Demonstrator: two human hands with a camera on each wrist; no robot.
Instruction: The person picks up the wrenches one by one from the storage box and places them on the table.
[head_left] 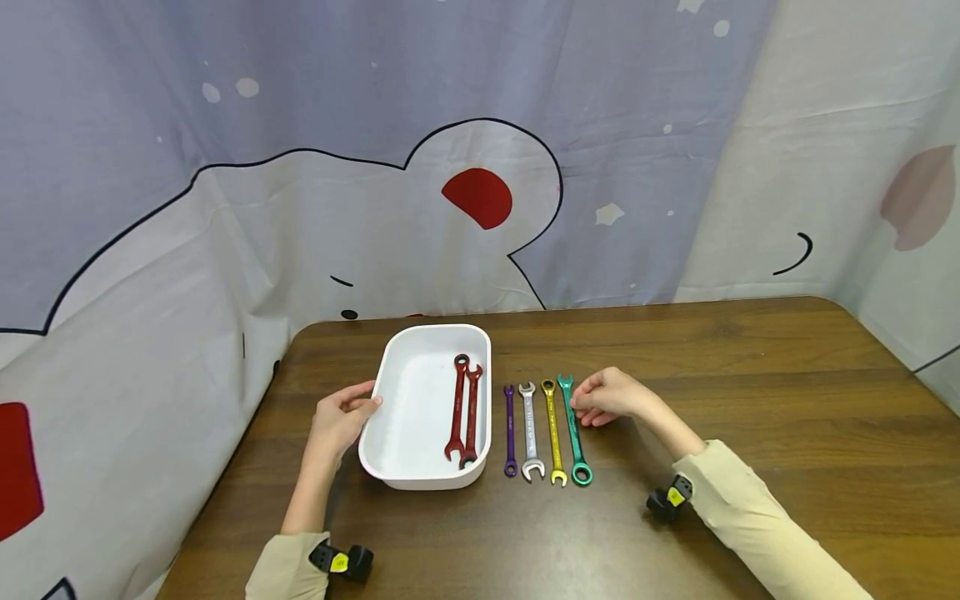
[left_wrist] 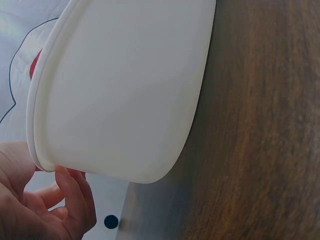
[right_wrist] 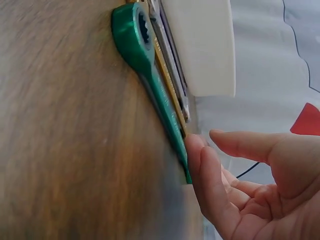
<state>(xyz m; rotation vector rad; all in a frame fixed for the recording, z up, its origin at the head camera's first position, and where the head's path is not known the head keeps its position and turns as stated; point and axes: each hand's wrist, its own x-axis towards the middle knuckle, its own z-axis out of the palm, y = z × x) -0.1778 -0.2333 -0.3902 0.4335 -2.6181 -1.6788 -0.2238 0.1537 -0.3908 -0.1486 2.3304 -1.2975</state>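
The left forearm (head_left: 307,496) is raised from the bottom edge, left of centre in the head view, its sleeve (head_left: 288,567) ending below the bare wrist. The left hand (head_left: 336,427) is turned rightward, thumb and fingers bent in a pinching hold. The right forearm (head_left: 669,423) is stretched from the lower right corner toward the centre. The right hand (head_left: 611,396) is held palm inward, fingers partly bent; in the right wrist view, a small gap is left between thumb (right_wrist: 250,144) and index fingertip.

Indoor tabletop station; room type cannot be told. Indicated by: wood-grain table (head_left: 735,375), lower half of frame, backed by cartoon-print cloth (head_left: 637,100), upper half.
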